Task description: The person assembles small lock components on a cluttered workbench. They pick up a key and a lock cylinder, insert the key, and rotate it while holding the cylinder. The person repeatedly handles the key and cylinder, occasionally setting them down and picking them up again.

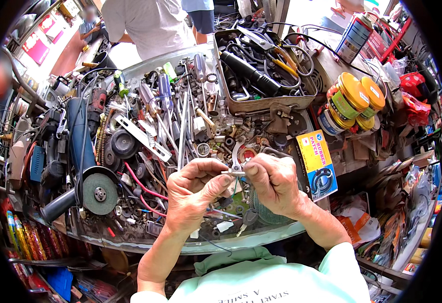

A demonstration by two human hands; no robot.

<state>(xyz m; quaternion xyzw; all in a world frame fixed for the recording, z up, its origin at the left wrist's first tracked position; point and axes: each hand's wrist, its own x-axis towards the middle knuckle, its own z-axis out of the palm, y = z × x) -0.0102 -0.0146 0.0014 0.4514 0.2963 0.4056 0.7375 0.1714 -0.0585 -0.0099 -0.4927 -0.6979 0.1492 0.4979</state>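
Over the cluttered table, both hands meet at a small silver metal fitting (pixel 235 173). My left hand (pixel 194 189) pinches its left end between thumb and fingers. My right hand (pixel 275 183) has its thumb and curled fingers closed at the right end. A curved silver metal arm (pixel 237 153) rises just above the fitting; whether the two are joined I cannot tell. Beneath the hands lie a key with a black head (pixel 249 219), a white plastic piece (pixel 224 225) and a green ribbed disc (pixel 271 211), partly covered by my right hand.
An angle grinder (pixel 87 166) lies at the left among screwdrivers (pixel 165 93) and loose hardware. A metal toolbox (pixel 266 104) full of tools stands at the back, near yellow-lidded tins (pixel 353 96). A yellow and blue box (pixel 316 164) sits right of my right hand. People stand beyond the table.
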